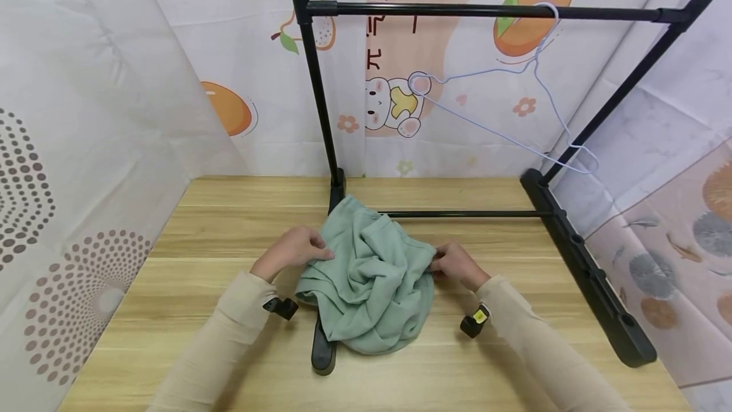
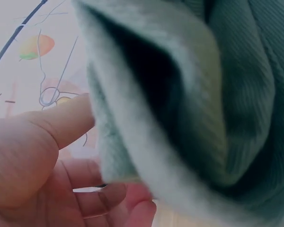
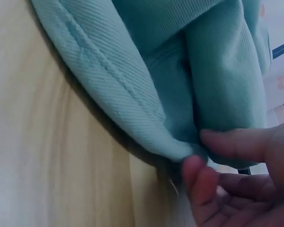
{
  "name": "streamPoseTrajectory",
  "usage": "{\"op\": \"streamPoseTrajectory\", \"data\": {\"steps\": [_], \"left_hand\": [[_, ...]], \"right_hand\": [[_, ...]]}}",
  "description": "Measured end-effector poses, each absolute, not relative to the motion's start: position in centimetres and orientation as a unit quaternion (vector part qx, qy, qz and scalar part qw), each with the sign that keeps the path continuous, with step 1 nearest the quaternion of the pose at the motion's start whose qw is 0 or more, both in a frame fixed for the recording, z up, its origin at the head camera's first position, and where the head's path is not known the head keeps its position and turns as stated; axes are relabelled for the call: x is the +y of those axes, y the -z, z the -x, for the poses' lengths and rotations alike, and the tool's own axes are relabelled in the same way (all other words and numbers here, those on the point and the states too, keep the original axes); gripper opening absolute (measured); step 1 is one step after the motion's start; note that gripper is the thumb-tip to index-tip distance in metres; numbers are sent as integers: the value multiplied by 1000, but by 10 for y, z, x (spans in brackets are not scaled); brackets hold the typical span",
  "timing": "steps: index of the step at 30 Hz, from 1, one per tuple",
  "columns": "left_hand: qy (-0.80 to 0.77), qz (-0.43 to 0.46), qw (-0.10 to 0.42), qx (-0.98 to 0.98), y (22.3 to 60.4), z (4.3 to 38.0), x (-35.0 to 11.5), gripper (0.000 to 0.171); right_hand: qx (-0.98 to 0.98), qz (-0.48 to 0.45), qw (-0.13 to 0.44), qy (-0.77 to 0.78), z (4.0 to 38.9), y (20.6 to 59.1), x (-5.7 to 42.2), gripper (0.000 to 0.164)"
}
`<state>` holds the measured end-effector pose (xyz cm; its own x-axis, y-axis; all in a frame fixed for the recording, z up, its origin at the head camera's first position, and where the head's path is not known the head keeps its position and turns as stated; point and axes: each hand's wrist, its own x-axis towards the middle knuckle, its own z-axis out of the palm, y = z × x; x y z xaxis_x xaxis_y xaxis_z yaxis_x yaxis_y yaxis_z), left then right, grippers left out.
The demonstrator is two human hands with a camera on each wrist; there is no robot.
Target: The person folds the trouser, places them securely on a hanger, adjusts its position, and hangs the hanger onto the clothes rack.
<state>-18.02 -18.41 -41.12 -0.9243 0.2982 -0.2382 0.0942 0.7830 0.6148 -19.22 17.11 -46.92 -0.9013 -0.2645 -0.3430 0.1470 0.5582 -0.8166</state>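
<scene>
A crumpled sage-green garment (image 1: 374,278) of ribbed cloth lies bunched on the table, partly over the rack's left foot. Its kind is hard to tell in this heap. My left hand (image 1: 296,248) pinches its left edge between thumb and fingers; in the left wrist view a thick fold of the garment (image 2: 199,118) hides part of the fingers. At the opposite side, my right hand (image 1: 455,264) pinches the right edge. The right wrist view shows the thumb and fingertips of the right hand (image 3: 241,175) at a corner of the cloth (image 3: 118,80).
A black garment rack (image 1: 434,10) stands over the wooden table (image 1: 240,208), its right foot (image 1: 589,272) running toward the front. One pale blue wire hanger (image 1: 492,129) hangs from the top bar, right of centre. Printed curtains (image 1: 240,24) enclose the back and sides.
</scene>
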Motion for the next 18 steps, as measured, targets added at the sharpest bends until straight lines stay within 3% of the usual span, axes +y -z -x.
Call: {"op": "streamPoseTrajectory", "data": {"steps": [5,9,13,18], "left_hand": [[-330,-105,177,921,413,185,-181,24],[-344,-111,193,912,413,189,-179,28],[-337,-115,184,916,412,188,-176,38],[-314,-107,160,930,411,184,-175,31]], "right_hand": [[860,34,211,464,188,470,166,14],[851,27,214,479,188,472,164,16],[830,13,227,510,189,471,162,15],[825,0,234,514,189,473,164,8]]}}
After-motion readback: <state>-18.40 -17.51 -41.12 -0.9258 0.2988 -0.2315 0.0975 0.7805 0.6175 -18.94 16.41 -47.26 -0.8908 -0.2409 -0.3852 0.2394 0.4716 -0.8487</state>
